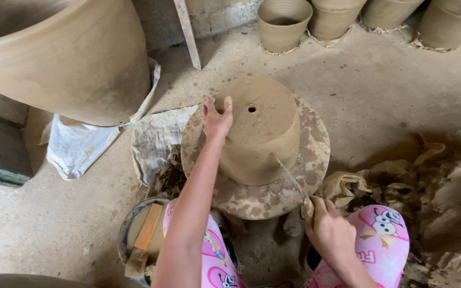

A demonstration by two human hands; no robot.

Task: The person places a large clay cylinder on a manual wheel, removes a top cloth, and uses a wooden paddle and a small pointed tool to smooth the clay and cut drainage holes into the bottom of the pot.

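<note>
Pot: an upturned clay pot (260,130) sat base-up on a round, clay-smeared wheel (316,160), its drainage hole on top.
Left hand: the left hand (217,118) lay on the pot's upper edge, fingers bent over the rim of the base, steadying it.
Right hand: the right hand (329,229) was closed round a thin trimming tool (292,178), whose tip met the pot's lower wall near the wheel.
Progress: the pot was already shaped and pierced, and looked smooth up top; by my read the trimming was on at the foot of the wall, with scraps of clay (438,186) piled to the right.
Surroundings: a big unfired vessel (76,58) loomed at the upper left, and a row of smaller pots (284,21) stood along the far wall.
Hard to tell: the tool's blade was too thin to make out, the pot's far side was hidden, and a bucket (140,229) by the knee was half covered.
</note>
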